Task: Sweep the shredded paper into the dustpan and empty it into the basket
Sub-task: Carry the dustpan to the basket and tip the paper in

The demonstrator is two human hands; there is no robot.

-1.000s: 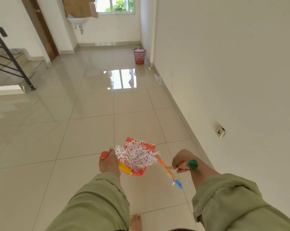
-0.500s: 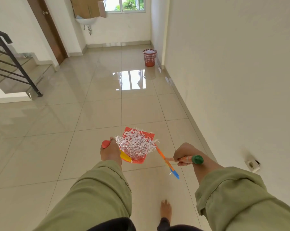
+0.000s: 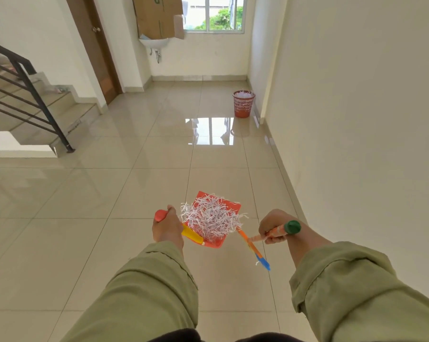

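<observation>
My left hand (image 3: 167, 228) grips the red-tipped handle of an orange dustpan (image 3: 233, 206) held above the floor. A heap of white shredded paper (image 3: 212, 219) fills the pan. My right hand (image 3: 272, 227) grips the green-capped handle of a small broom (image 3: 254, 248), whose orange and blue head hangs down to the right of the pan. The red mesh basket (image 3: 243, 104) stands far ahead on the floor beside the right wall, with white paper showing inside it.
Glossy beige tiles run from me to the basket. The right wall (image 3: 356, 119) is close by. A staircase with a black railing (image 3: 28, 95) rises at the left. A brown door (image 3: 94, 45), a wall sink (image 3: 154, 43) and a cardboard box (image 3: 159, 16) are at the far end.
The view has moved forward down the hall, and the basket looks nearer and larger. Both hands keep their grips, with the dustpan and broom in the same pose.
</observation>
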